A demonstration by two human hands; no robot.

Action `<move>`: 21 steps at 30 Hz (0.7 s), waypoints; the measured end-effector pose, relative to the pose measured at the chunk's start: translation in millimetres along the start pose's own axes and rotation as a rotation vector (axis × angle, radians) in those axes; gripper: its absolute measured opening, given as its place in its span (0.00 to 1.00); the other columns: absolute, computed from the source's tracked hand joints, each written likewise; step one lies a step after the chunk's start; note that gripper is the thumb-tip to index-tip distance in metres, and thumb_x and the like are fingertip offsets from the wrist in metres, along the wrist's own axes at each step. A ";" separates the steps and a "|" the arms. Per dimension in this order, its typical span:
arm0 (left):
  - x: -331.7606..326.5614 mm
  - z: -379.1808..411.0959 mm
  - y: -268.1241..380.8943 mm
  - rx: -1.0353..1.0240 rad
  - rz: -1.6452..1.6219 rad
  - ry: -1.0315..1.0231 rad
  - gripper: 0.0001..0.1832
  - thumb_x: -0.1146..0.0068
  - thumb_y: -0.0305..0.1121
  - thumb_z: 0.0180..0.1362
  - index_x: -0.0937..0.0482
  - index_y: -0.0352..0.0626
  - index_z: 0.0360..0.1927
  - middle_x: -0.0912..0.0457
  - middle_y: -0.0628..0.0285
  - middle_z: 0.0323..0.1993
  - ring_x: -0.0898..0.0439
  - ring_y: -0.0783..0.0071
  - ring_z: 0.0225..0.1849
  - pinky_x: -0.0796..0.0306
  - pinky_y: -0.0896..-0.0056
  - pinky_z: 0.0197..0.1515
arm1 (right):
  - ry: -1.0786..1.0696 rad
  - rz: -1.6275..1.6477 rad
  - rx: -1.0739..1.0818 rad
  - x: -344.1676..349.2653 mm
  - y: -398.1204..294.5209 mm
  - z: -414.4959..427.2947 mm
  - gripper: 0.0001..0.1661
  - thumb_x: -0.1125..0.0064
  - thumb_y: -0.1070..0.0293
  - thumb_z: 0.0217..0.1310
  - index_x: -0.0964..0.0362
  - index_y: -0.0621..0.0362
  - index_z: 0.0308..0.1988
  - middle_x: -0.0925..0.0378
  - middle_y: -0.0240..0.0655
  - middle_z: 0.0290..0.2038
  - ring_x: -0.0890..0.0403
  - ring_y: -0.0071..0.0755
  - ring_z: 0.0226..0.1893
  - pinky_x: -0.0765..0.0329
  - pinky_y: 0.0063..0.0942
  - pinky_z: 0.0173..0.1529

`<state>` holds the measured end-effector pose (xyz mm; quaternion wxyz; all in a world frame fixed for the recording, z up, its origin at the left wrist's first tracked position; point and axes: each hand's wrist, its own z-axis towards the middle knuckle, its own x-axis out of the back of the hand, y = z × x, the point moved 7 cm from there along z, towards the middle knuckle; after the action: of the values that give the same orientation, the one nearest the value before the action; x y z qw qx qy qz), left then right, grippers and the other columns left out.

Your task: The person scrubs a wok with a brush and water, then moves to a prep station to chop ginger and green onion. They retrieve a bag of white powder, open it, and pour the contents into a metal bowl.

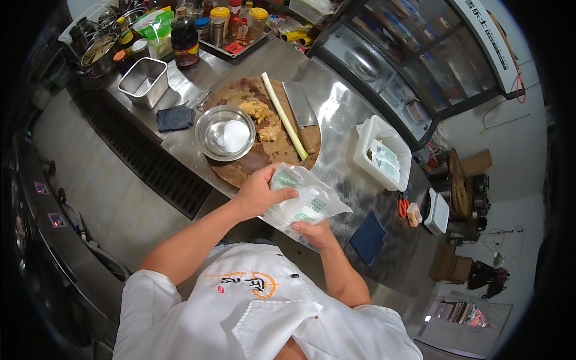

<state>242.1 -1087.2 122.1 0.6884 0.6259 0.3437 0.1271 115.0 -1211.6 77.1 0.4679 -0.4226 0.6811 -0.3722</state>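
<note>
Between my hands is a translucent plastic bag with green printing and white contents. My left hand grips its left side, thumb on top. My right hand pinches its lower right part. Beyond the bag lies a round wooden chopping board. A steel bowl holding a white granular heap rests at the board's left. Ginger pieces lie beside the bowl. A leek or scallion stalk crosses the board next to a cleaver.
On the steel worktop are a square steel container, a folded dark cloth and a lined white plastic tub. A blue cloth and orange-handled scissors lie right. Seasoning jars and bottles stand behind, beside a glass-door fridge.
</note>
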 end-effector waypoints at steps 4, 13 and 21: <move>7.1 4.4 -3.2 0.072 -0.150 -0.031 0.15 0.33 0.27 0.57 0.21 0.37 0.47 0.18 0.67 0.41 0.22 0.83 0.41 0.26 0.76 0.45 | 0.008 0.002 -0.011 -4.8 -2.6 5.0 0.47 0.24 0.71 0.42 0.38 0.60 0.63 0.27 0.34 0.55 0.27 0.33 0.55 0.30 0.33 0.61; -10.8 24.4 18.8 0.118 0.014 0.114 0.04 0.33 0.23 0.54 0.17 0.36 0.34 0.16 0.65 0.32 0.20 0.81 0.37 0.27 0.76 0.41 | -0.104 -0.175 -0.066 27.1 -11.2 17.2 0.46 0.21 0.71 0.42 0.35 0.63 0.61 0.24 0.34 0.52 0.26 0.28 0.52 0.28 0.29 0.57; -24.9 29.7 24.9 0.089 -0.006 0.264 0.05 0.33 0.24 0.55 0.19 0.37 0.33 0.19 0.66 0.32 0.21 0.81 0.36 0.27 0.77 0.39 | -0.105 -0.087 0.067 33.7 -21.9 19.7 0.47 0.20 0.71 0.41 0.38 0.64 0.61 0.25 0.34 0.52 0.25 0.28 0.51 0.27 0.31 0.57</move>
<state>249.0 -1120.6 153.0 0.6091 0.6328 0.4383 0.1909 131.8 -1252.9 80.3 0.5004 -0.4550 0.6235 -0.3922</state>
